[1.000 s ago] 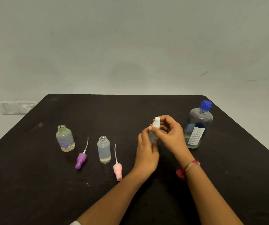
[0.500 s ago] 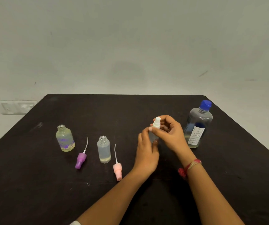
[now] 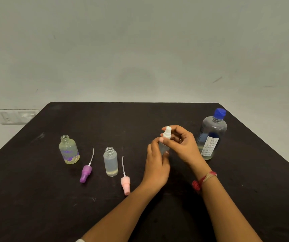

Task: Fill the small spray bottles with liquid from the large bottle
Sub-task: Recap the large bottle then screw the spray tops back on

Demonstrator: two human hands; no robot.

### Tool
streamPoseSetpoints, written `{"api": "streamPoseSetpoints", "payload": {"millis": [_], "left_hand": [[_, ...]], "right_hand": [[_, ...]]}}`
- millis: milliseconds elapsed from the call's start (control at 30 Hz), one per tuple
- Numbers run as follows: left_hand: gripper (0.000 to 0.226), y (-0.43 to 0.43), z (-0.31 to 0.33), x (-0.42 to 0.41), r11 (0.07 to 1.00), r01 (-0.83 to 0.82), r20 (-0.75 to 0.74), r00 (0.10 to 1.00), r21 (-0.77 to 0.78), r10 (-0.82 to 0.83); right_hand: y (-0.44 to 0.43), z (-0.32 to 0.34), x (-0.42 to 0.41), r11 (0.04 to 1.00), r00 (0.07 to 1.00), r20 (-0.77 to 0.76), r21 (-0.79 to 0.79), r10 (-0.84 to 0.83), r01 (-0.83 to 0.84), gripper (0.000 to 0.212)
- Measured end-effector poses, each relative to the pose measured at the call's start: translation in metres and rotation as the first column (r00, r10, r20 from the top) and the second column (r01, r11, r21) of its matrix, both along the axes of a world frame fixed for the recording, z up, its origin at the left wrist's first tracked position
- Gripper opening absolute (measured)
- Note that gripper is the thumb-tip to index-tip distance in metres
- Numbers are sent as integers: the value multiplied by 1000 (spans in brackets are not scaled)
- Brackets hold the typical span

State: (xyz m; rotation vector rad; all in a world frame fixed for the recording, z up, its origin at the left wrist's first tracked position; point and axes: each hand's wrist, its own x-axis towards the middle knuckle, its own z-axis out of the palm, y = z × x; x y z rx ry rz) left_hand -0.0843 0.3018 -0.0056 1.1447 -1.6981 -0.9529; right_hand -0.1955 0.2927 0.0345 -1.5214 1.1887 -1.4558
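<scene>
Looks like I'm on the unscrewing step: left hand (image 3: 155, 165) wraps the little bottle (image 3: 163, 147) mid-table, right hand (image 3: 183, 145) pinches its white sprayer (image 3: 167, 132). Next I'd guess lift it off, then uncap the big bottle (image 3: 211, 137) just right of it and pour steadily.

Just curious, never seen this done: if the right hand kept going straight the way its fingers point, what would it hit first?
The right hand pinches the white spray top on the small bottle, so that comes first. Past it, probably only bare table, though depth is unclear.
</scene>
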Motion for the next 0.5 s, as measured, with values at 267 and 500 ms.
{"api": "streamPoseSetpoints", "payload": {"millis": [267, 500], "left_hand": [[50, -1, 1, 0, 1000, -7, 3, 1000, 2, 7], [49, 0, 2, 0, 1000, -6, -9, 1000, 5, 6]], "right_hand": [[2, 4, -6, 996, 994, -66, 15, 88, -87, 42], [0, 2, -4, 997, 997, -37, 39, 72, -71, 44]]}}
